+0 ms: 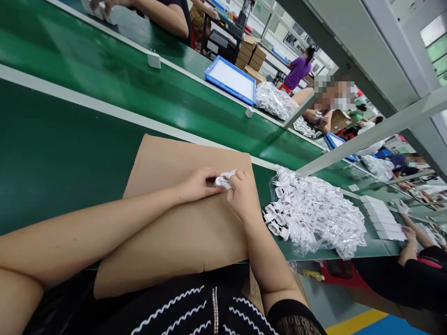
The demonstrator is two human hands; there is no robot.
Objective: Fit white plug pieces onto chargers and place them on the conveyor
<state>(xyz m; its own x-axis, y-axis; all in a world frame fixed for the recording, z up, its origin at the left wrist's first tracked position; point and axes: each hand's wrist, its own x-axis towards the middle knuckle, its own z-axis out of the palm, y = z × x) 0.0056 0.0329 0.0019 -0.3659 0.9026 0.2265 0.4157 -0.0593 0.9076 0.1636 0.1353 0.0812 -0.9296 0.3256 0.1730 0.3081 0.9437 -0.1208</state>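
The left hand [197, 184] and right hand [243, 191] both grip one white part [223, 180] above the cardboard [185, 163], probably for steadiness, while the bag of white pieces [319, 211] lies near the right hand, seemingly for easy reach.

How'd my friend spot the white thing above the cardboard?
Find the flat brown cardboard sheet on the green table. Above it are a bare left hand and right hand. Only the small white plastic piece is held there; others crowd the clear plastic bag.
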